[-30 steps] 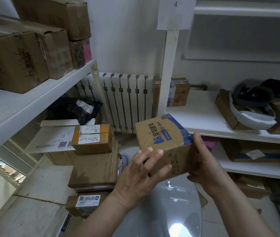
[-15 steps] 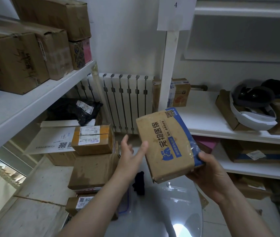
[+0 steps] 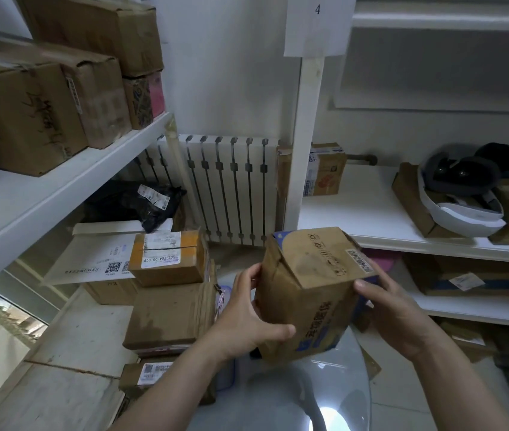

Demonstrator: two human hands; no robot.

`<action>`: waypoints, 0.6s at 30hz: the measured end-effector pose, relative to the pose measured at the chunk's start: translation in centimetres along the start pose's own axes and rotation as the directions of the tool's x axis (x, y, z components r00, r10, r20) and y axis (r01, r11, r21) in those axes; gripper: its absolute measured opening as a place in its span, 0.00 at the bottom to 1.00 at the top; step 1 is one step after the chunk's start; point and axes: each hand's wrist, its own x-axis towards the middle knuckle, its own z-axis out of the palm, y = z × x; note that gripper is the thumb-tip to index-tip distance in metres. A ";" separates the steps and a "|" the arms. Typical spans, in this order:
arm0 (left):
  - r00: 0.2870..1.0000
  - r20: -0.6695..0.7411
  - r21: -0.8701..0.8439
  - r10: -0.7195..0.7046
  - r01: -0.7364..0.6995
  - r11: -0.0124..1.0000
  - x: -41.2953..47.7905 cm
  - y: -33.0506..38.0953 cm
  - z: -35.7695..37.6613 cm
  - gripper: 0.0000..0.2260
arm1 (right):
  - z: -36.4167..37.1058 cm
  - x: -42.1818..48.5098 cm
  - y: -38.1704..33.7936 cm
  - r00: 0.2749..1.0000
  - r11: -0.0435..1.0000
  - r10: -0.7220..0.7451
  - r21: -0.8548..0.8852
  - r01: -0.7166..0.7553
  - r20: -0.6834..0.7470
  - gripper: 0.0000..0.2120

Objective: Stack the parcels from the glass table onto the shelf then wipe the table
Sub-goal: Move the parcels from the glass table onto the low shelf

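The parcel [image 3: 309,269], a worn brown carton with blue print and a barcode label on its upper face, is held in the air above the far edge of the glass table [image 3: 275,399], touching neither table nor shelf. The left hand [image 3: 247,318] grips its left side, thumb across the front face, fingers wrapped round the creased edge. The right hand [image 3: 393,312] grips the right side, thumb on the front corner; its fingers are hidden behind the carton. Hazard one: the seam under the left hand looks crumpled and partly lifted, so a grip taken there may slip, and the carton would fall onto the glass below. Hazard two: the white post [image 3: 306,135] stands between the parcel and the bare board of the right-hand shelf [image 3: 355,213], so a swing to the right without first raising the carton may catch a corner on the post or the shelf lip. Hazard three: the stack of cartons [image 3: 169,312] to the left carries an orange-taped box [image 3: 169,259] on top; a further carton set there would probably sit unevenly and could tip the pile.
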 end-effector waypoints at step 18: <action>0.992 -0.085 0.198 0.098 -0.079 0.977 -0.5 0.1 0.6 0.48 | -0.2 0.4 0.0 0.998 0.996 -0.058 0.075 0.055 0.039 0.46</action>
